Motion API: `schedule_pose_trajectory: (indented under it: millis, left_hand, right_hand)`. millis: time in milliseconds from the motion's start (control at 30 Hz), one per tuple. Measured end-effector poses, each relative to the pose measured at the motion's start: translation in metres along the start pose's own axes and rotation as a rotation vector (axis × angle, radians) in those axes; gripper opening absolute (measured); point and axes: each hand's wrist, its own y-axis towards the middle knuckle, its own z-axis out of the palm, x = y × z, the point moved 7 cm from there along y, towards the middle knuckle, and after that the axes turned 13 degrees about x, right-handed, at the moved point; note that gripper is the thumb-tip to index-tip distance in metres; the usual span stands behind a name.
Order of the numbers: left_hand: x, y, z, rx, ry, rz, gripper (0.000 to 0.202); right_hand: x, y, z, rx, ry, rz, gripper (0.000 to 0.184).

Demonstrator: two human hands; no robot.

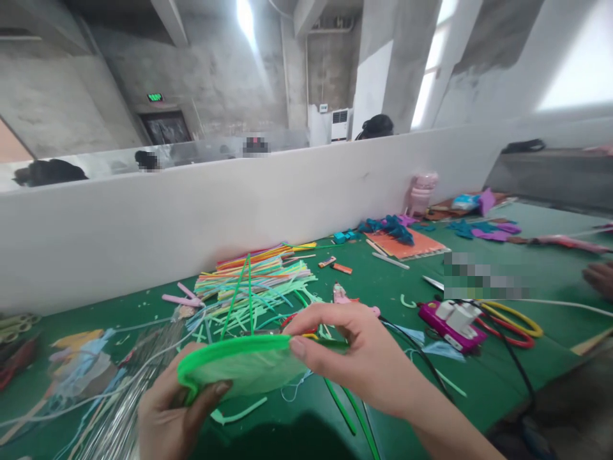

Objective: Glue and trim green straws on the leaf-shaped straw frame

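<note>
Between my hands is a light green, thin leaf-like piece [261, 377] with a thick bright green edging along its upper rim. My left hand [172, 402] grips its left end, thumb on the near face. My right hand [357, 358] pinches the edging at the right end between thumb and fingers. Beyond the piece lies a heap of coloured fuzzy stems [258, 281] in green, yellow, orange and pale tones. Long green strips [342, 409] lie below my right hand. A short pale green strip [242, 412] lies below the piece.
Thin metallic wires [129, 383] lie at left, near blue and yellow scraps [81, 351]. At right are a purple power strip [453, 326] with cables and red-and-yellow-handled scissors [514, 319]. A white partition [191, 223] stands behind; another person's hand [598, 281] shows at the right edge.
</note>
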Motion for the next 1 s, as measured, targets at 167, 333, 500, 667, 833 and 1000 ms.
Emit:
schedule_pose_trajectory:
  millis: [167, 333, 500, 667, 833, 1000]
  left_hand:
    - [0.0, 0.017, 0.013, 0.129, -0.084, -0.152, 0.032]
    - [-0.015, 0.037, 0.027, 0.537, -0.062, -0.237, 0.052]
    - [-0.021, 0.068, 0.033, 0.67, -0.042, -0.239, 0.053]
    - [-0.014, 0.098, 0.058, 0.765, 0.025, -0.216, 0.038]
    - [-0.001, 0.109, 0.086, 0.862, 0.077, -0.184, 0.031]
    - [0.015, 0.11, 0.1, 0.94, 0.073, -0.196, 0.026]
  right_hand:
    - [-0.017, 0.012, -0.001, -0.114, 0.16, -0.042, 0.018]
    - [-0.06, 0.028, -0.007, -0.173, 0.31, 0.103, 0.027]
    - [-0.093, 0.03, 0.005, -0.148, 0.339, 0.201, 0.032]
    - [-0.121, 0.037, 0.019, -0.145, 0.358, 0.263, 0.032]
    - [-0.144, 0.046, 0.024, -0.135, 0.387, 0.292, 0.029]
    - [-0.155, 0.04, 0.03, -0.11, 0.422, 0.368, 0.034]
